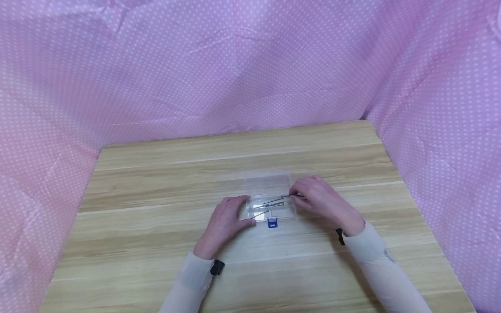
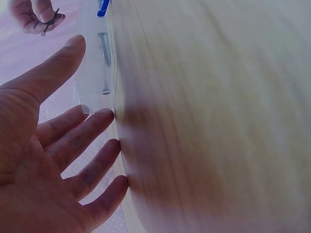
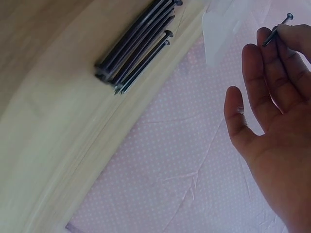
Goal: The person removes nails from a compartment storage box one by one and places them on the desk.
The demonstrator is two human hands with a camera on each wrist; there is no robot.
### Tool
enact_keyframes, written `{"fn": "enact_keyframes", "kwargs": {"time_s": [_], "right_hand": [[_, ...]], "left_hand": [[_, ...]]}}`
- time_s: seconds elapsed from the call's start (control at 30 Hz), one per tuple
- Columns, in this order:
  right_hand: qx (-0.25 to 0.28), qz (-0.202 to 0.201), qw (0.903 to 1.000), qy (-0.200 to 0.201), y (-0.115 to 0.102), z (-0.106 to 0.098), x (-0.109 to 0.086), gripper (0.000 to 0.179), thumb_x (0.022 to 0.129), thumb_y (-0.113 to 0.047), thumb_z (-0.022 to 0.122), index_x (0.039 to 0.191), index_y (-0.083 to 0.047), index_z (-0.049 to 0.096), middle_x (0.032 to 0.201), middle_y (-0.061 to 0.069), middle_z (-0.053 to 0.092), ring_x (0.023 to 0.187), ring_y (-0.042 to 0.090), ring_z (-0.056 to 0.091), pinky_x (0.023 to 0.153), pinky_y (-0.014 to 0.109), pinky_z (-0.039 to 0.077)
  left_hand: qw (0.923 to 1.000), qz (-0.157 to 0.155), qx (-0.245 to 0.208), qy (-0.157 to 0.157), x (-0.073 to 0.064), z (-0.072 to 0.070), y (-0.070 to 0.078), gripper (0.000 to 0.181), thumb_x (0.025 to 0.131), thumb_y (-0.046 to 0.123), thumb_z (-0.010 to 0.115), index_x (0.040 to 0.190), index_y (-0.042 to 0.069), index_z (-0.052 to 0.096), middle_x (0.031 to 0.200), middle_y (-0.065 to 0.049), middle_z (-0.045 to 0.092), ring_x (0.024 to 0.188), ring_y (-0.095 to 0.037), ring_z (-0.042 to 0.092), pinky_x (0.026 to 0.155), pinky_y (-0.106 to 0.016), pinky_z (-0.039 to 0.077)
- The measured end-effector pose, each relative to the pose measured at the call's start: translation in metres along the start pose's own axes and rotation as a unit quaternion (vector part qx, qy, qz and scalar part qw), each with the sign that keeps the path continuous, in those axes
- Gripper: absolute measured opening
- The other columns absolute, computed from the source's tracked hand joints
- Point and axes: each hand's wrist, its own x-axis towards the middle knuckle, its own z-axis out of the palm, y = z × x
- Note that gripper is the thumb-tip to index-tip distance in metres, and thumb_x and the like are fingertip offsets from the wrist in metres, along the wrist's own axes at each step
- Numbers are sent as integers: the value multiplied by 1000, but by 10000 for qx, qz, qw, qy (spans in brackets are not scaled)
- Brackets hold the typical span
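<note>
A nail [image 3: 286,21] is pinched by the right hand [image 1: 321,198], seemingly for careful lowering into the clear box [image 1: 285,213], beside which the left hand [image 1: 225,217] is spread, contact unclear.

Clr. plastic box [image 1: 286,212], lid [image 1: 268,184] open, w/ several metal nails [image 1: 278,204] inside.

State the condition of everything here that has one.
Box: open
Lid: swung back
Blue latch: unfastened
Nails in the box: lying loose
Dark nails in right wrist view: bunched side by side
Right hand: pinching one nail
Left hand: at the box's left end
Pink cloth: hanging, creased
</note>
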Motion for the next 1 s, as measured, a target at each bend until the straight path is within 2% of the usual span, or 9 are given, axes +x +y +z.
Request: {"fn": "enact_keyframes", "kwargs": {"time_s": [0.23, 0.43, 0.7, 1.0], "right_hand": [[-56, 46, 10000, 42, 3, -4, -8, 10, 90, -9, 78, 99, -9, 74, 96, 1, 73, 95, 23, 68, 93, 47, 53], [0, 112, 9998, 177, 6, -4, -14, 8, 89, -9, 77, 96, -10, 72, 93, 0, 72, 91, 22, 68, 95, 49, 52], [-63, 103, 9993, 341, 8, -5, -23, 11, 88, -8, 79, 96, -8, 72, 92, 3, 71, 92, 25, 69, 92, 51, 53], [-121, 226, 9992, 290, 11, -6, -33, 12, 87, -7, 80, 96, -10, 73, 92, 2, 71, 89, 23, 68, 84, 48, 54]], "left_hand": [[10000, 13, -1, 2, 0, 1, -1, 74, 79, 39, 90, 141, 10, 62, 137, -10, 66, 129, -36, 56, 109, -52, 45], [10000, 1, -6, -6, 0, 0, -1, 74, 79, 39, 90, 141, 10, 62, 137, -10, 66, 130, -35, 56, 110, -53, 44], [10000, -20, 8, -29, 0, 0, -1, 74, 79, 40, 90, 141, 10, 62, 138, -10, 66, 130, -35, 55, 110, -53, 44], [10000, -38, -23, -40, 0, 0, -1, 74, 79, 39, 90, 142, 9, 62, 138, -11, 65, 130, -36, 55, 110, -53, 44]]}}
